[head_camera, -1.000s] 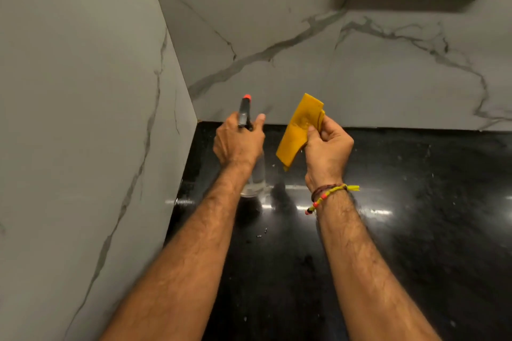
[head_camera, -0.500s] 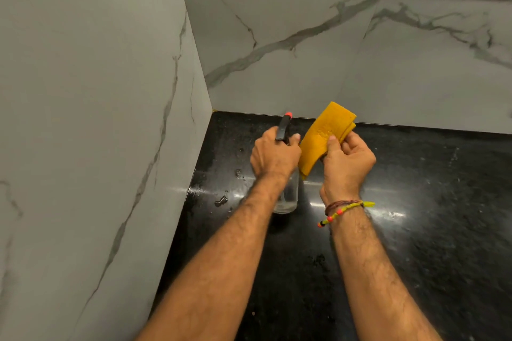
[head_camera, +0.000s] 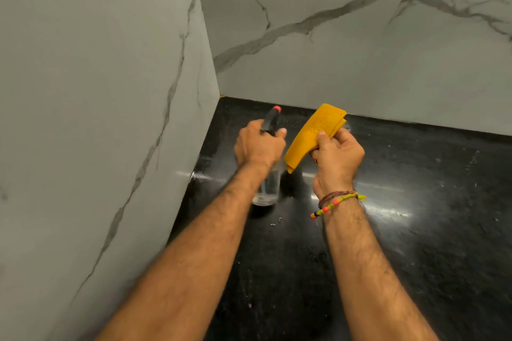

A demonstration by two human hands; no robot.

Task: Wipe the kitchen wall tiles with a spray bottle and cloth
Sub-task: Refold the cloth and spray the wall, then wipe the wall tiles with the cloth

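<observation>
My left hand grips the neck of a clear spray bottle with a black head and an orange-red nozzle tip, held upright over the black counter near the corner. Just to its right, my right hand holds a folded yellow cloth, which sticks up and hangs down beside the bottle. The marble-look wall tiles fill the left wall and the back wall. The bottle's middle is hidden behind my left hand and wrist.
A glossy black countertop runs from the corner to the right and toward me, with small specks and droplets on it. The two tiled walls meet at a corner just beyond the bottle. A dark ledge shows at the top right.
The view has tilted down and shifted, so the switch panel has left the frame. Both hands keep the same hold on the bottle and cloth and stay close together near the corner.
</observation>
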